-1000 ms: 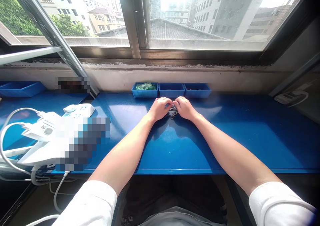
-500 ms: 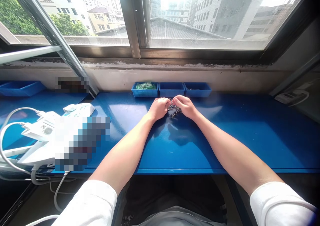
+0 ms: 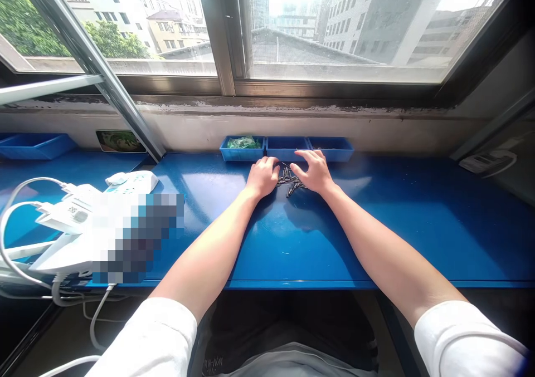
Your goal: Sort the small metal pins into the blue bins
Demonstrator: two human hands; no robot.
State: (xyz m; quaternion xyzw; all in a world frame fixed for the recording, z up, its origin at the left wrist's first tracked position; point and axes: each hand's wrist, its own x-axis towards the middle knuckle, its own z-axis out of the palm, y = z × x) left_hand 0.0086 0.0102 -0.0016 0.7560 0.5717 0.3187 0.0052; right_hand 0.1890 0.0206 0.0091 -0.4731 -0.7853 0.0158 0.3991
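A small pile of thin dark metal pieces (image 3: 288, 180), like screws or pins, lies loose on the blue tabletop between my hands. My left hand (image 3: 261, 177) rests at the pile's left edge, its fingers bent but apart from the thumb, and nothing shows in it. On the other side my right hand (image 3: 314, 172) is spread, the thumb near the pile and the fingers reaching toward the bins. No piece is visible in its grasp. Its palm side is partly hidden.
Behind my hands stand a blue bin (image 3: 242, 150) with green-tinted packets, a middle bin (image 3: 286, 146) and a right bin (image 3: 340, 151). White power strips with plugs and cables (image 3: 79, 210) crowd the left. A metal post (image 3: 121, 104) rises at the left rear.
My hands, pinched together over the pile, have separated and opened. The right fingers have lifted and spread toward the bins; the left hand has shifted slightly left. More of the pile shows.
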